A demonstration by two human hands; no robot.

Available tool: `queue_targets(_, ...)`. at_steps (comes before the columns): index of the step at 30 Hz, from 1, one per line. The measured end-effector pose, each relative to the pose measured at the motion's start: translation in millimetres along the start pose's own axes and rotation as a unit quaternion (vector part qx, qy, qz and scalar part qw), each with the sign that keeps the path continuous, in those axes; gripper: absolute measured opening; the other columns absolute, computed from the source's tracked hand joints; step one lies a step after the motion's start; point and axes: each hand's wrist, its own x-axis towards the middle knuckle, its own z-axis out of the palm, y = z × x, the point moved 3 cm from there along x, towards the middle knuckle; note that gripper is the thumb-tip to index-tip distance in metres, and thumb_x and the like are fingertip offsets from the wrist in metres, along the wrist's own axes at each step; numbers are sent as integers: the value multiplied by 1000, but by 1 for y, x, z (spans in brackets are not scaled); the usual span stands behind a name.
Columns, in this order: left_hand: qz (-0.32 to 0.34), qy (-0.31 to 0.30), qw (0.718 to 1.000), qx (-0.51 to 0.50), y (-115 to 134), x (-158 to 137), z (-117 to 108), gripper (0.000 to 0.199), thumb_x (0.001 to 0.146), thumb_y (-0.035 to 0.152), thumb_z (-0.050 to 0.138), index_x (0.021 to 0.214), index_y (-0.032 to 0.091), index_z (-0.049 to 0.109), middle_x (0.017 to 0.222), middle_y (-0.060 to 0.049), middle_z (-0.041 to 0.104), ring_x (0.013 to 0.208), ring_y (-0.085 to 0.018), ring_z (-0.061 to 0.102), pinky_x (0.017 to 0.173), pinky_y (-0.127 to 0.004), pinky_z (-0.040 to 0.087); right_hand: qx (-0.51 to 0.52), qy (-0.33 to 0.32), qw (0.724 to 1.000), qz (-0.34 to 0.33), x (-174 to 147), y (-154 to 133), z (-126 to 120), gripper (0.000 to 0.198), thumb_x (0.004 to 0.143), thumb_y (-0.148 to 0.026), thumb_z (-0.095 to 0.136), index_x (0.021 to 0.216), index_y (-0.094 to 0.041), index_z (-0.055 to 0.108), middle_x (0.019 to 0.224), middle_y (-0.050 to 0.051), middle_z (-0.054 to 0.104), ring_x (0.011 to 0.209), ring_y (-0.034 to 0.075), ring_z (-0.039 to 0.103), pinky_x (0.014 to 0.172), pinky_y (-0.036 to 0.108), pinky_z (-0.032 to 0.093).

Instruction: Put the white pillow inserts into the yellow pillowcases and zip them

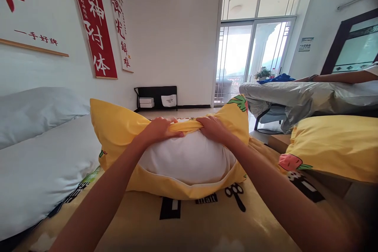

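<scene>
A: Status of hands?

B: Left hand (161,129) and right hand (212,128) side by side, both closed on the far hem of the yellow case (118,126), knuckles touching the white pillow (189,157).

A: Where is the pillow?

B: On the yellow sheet (206,220), lying across in front of the person. Partly inside the case; its near side bulges out of the open mouth, the near hem slack under it.

A: Step?

B: Judged: covering the pillow, about midway. The corners of the case look loosely filled.

A: Next move calls for?

B: Probably keeping the pinch on the hem while working the pillow deeper, then drawing the mouth over the bare part.

A: Surroundings?

B: White bolster (35,157) at left, second yellow pillow (336,145) at right, another person's arm (339,76) beyond.
</scene>
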Motion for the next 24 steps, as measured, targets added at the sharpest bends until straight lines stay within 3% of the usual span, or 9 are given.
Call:
queue_targets(4, 63, -78, 995, 4, 13, 2, -2, 51, 88, 61, 40, 67, 19, 60, 63, -1, 61, 62, -18, 55, 56, -27, 31, 41, -62, 996, -48, 0, -2, -4, 22, 82, -19, 46, 75, -17, 66, 81, 4, 69, 71, 14, 55, 63, 24, 32)
queue_targets(8, 79, -86, 992, 53, 21, 6, 6, 41, 94, 41, 39, 66, 18, 59, 70, -4, 64, 69, -18, 58, 61, -27, 36, 52, -60, 994, -73, -11, -5, -7, 26, 87, -26, 43, 78, -18, 66, 79, 3, 69, 70, 14, 55, 64, 24, 31)
queue_targets(11, 42, 5, 990, 131, 26, 1, 14, 26, 93, 22, 39, 90, 17, 64, 81, -7, 68, 75, -21, 62, 66, -30, 41, 12, 15, 996, -92, -21, -8, -8, 23, 86, -26, 45, 93, -18, 66, 88, 6, 70, 81, 18, 57, 73, 27, 33)
queue_targets(15, 40, 157, 948, 274, 30, -10, 26, 35, 94, 11, 29, 117, 13, 56, 95, -13, 68, 87, -26, 64, 77, -38, 44, -98, 129, 981, -105, -33, -2, -6, 32, 81, -14, 48, 109, -15, 62, 100, 9, 70, 97, 24, 56, 87, 34, 32)
queue_targets(19, 21, 186, 945, 267, 7, -8, 38, 38, 92, 9, 33, 126, 13, 51, 101, -12, 67, 94, -25, 63, 80, -37, 46, -196, 173, 965, -26, -53, 33, 6, 41, 90, -9, 34, 127, -13, 51, 128, 12, 60, 114, 26, 50, 89, 40, 32)
queue_targets(22, -11, 200, 950, 240, -24, -3, 40, 41, 87, 6, 36, 124, 13, 54, 115, -16, 65, 113, -29, 57, 92, -45, 42, -221, 116, 961, 118, -72, 73, 19, 45, 90, -9, 32, 134, -12, 42, 139, 15, 50, 118, 29, 49, 84, 42, 37)
queue_targets(24, -35, 199, 952, 231, -48, -3, 37, 42, 86, 4, 34, 120, 13, 57, 119, -18, 64, 119, -30, 54, 95, -48, 40, -210, 66, 954, 204, -81, 92, 26, 49, 86, -9, 38, 134, -11, 40, 136, 18, 51, 110, 30, 55, 77, 40, 40)
